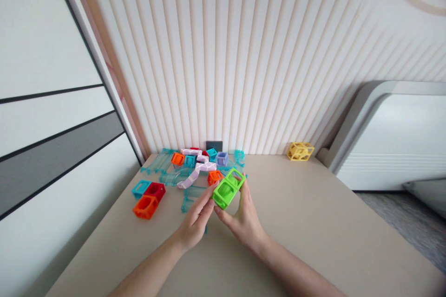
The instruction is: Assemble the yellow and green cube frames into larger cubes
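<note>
Both the left hand [195,222] and right hand [244,220] pinch the green block pair [228,189] at their twelve o'clock; no writing readable.

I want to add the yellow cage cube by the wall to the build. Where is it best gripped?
Probably pinch the yellow cube across two opposite outer frames, coming from above or the front. It is an open lattice standing alone on the table, with the wall close behind.

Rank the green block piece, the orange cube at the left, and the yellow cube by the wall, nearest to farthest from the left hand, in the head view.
1. green block piece: held at the left hand's fingertips.
2. orange cube: on the table, to the left.
3. yellow cube: far right, against the wall.
</note>
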The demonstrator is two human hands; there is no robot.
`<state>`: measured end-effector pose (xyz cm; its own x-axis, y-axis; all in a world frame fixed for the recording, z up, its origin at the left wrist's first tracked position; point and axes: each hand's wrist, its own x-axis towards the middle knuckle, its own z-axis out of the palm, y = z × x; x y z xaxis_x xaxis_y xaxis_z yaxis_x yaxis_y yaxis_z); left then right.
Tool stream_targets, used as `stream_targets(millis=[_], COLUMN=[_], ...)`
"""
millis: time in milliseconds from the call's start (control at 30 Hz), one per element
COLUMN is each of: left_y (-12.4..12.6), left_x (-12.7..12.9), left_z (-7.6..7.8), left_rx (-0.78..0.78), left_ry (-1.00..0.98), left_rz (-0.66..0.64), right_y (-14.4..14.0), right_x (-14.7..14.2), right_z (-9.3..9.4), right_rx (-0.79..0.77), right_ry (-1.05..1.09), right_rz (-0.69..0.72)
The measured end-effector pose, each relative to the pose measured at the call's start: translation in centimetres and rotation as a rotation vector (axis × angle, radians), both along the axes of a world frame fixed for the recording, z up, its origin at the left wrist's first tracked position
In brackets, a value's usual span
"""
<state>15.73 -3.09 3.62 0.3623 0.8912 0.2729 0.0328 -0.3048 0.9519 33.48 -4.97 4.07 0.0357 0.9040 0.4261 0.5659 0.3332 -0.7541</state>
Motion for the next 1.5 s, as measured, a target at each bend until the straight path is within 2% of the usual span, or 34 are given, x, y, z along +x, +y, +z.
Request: stream_targets(millis=[133,233,333,433,533,633,700,767,867,933,1033,1133,1300,1500], left_y=[-0.3,-0.3,-0.1,-0.2,-0.4,-0.6,-0.7,-1.0,-1.3,-1.4,-1.4,-1.2,-0.9,-0.7], left_x=[0.5,0.6,0.3,0.1,0.2,0.5,0.6,0.6,0.6,0.7,0.8,0.7,0.6,0.4], left_z=[0.2,0.1,0.0,0.1,0.3,0.6,0.9,1.1,1.3,1.4,1.3,1.2,0.9,1.1], left_rx=[0.04,0.142,0.242,0.313,0.418,0.584,0.707,0.811,0.916,0.945,0.948,0.924,0.888,0.927], left_ry=[-0.084,-0.076,0.059,0.178,0.253,0.29,0.333,0.396,0.457,0.467,0.472,0.489,0.523,0.563], left_rz=[-0.029,0.039,0.113,0.149,0.125,0.077,0.028,-0.033,-0.1,-0.117,-0.122,-0.118,-0.114,-0.092], right_y=[0.6,1.4,2.0,2.2,2.1,2.8,3.9,5.3,7.3,8.3,9.2,9.9,10.5,11.0], right_x=[0.4,1.5,3.6,5.9,7.8,10.0,12.4,15.6,21.0,24.1,27.2,28.4,29.0,30.2], right_z=[1.1,2.0,3.0,3.8,4.0,3.2,2.2,1.0,-0.5,-1.2,-1.7,-2.0,-2.4,-3.4], right_rx=[-0.038,-0.091,-0.16,-0.213,-0.205,-0.157,-0.129,-0.062,-0.037,-0.065,-0.162,-0.234,-0.27,-0.314], right_ry=[0.226,0.523,0.78,0.877,0.878,0.754,0.59,0.396,0.095,0.046,-0.015,-0.041,-0.056,-0.111], right_rz=[0.091,0.273,0.465,0.541,0.522,0.364,0.181,-0.085,-0.635,-0.786,-0.915,-0.977,-0.979,-0.98])
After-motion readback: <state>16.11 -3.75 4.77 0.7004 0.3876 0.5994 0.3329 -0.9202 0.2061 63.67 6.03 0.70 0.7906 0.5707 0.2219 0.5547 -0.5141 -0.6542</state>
